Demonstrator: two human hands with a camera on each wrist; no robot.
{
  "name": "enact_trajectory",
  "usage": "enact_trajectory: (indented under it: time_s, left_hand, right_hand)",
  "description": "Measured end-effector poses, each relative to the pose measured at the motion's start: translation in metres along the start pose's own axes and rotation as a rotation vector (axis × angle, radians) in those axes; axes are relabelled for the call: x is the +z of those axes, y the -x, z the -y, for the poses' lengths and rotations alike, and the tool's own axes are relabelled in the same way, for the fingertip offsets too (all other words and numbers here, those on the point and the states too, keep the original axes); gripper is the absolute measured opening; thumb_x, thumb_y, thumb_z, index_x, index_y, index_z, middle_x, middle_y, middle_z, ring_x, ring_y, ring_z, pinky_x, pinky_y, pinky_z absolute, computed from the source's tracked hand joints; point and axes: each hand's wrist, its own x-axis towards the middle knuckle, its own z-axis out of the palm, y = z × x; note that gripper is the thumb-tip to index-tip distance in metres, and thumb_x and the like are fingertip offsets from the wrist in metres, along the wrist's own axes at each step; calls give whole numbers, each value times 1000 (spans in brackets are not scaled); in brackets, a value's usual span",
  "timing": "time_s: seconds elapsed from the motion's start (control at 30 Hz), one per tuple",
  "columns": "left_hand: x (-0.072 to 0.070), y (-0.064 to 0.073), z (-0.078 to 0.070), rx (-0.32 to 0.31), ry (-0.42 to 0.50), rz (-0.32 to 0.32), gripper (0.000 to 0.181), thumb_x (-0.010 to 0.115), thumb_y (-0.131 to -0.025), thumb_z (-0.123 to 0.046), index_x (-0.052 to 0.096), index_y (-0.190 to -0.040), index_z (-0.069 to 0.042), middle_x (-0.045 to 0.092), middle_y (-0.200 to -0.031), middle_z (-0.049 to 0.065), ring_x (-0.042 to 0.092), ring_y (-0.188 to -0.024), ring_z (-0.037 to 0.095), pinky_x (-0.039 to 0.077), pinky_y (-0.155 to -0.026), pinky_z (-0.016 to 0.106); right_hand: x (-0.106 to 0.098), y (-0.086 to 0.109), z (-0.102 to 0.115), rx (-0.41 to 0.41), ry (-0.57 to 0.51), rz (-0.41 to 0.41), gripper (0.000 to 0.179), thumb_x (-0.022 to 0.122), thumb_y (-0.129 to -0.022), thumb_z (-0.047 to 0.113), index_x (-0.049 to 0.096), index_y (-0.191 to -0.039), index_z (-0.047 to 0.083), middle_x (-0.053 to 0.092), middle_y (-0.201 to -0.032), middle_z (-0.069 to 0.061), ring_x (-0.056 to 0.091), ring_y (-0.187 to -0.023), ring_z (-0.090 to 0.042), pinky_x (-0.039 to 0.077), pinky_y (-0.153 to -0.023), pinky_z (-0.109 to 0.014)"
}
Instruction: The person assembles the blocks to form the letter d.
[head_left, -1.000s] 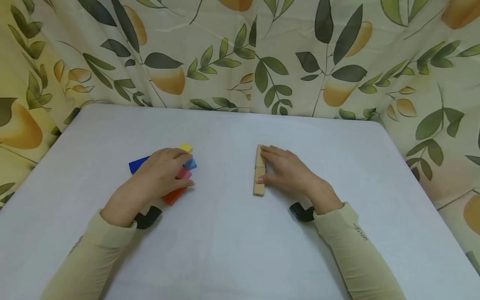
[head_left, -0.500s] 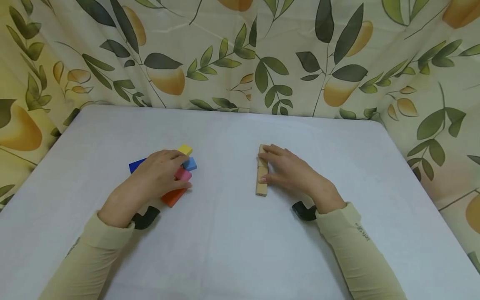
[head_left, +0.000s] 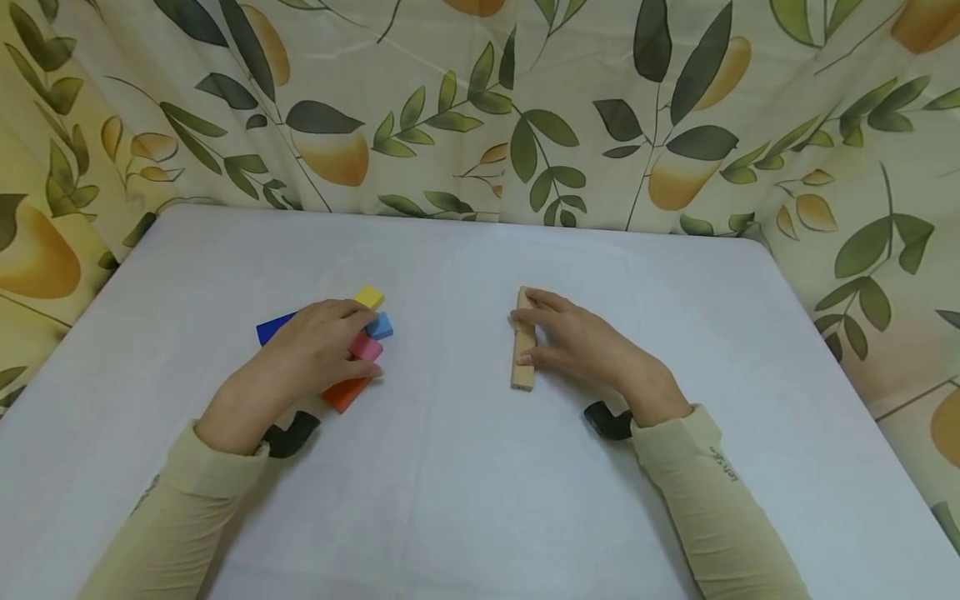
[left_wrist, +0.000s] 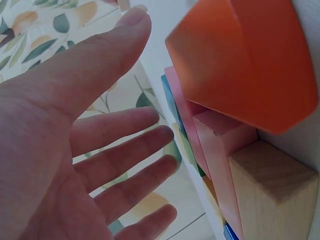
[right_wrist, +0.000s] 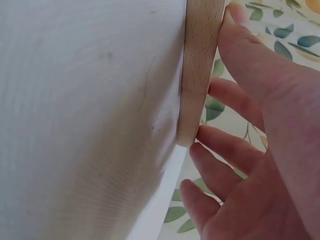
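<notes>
In the head view my left hand [head_left: 311, 346] hovers palm-down over a group of coloured toy blocks, its fingers loosely spread. Around it show a yellow block [head_left: 369, 297], a light blue block [head_left: 382, 326], a pink block [head_left: 366, 347], an orange-red block [head_left: 346, 394] and a dark blue block [head_left: 274, 326]. The left wrist view adds a plain wooden block [left_wrist: 280, 195] beside the pink ones; nothing is in the palm. Two plain wooden blocks [head_left: 522, 377] lie end to end, with my right hand [head_left: 581, 337] touching their upper face with thumb and relaxed fingertips.
A white-covered table [head_left: 450, 467] carries the blocks. Behind it hangs a curtain [head_left: 465, 108] printed with leaves and fruit. Black wrist mounts [head_left: 292, 435] stick out below both wrists, close above the cloth.
The wooden row shifted slightly right with my right hand, then stayed. A right fingertip has since moved left across the row. My left hand drew back slightly, showing more of the coloured blocks.
</notes>
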Motion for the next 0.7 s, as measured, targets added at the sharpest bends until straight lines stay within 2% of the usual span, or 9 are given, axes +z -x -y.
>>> enact_trajectory:
  time_s: [0.13,0.4,0.57,0.7]
  left_hand:
    - [-1,0,1,2,-8,2,70,81,-81,-40,57,-135,-1,57,-137,21,51,-129,41,40,-110,56]
    - [-4,2,1,-8,-9,19,72,82,-80,-40,57,-134,0,58,-136,21,53,-127,41,42,-108,55]
    - [-3,4,0,-24,-18,41,71,81,-81,-41,57,-133,0,59,-133,22,56,-122,40,47,-103,54]
    - [-2,5,-2,-49,-29,45,67,80,-82,-42,59,-130,1,60,-125,21,59,-112,36,52,-94,50]
  right_hand:
    - [-1,-1,0,-7,9,-10,66,73,-86,43,53,-143,17,27,-162,-15,33,-147,-37,36,-114,-55]
    - [-2,-2,-4,-32,22,-3,66,71,-87,43,52,-144,16,26,-163,-15,29,-148,-38,34,-115,-56]
    - [-4,-3,-7,-50,13,14,67,71,-88,42,50,-146,16,24,-164,-13,26,-150,-38,32,-116,-56]
    - [-6,-4,-11,-59,18,23,69,71,-89,39,47,-148,14,23,-164,-13,24,-151,-37,29,-117,-57]
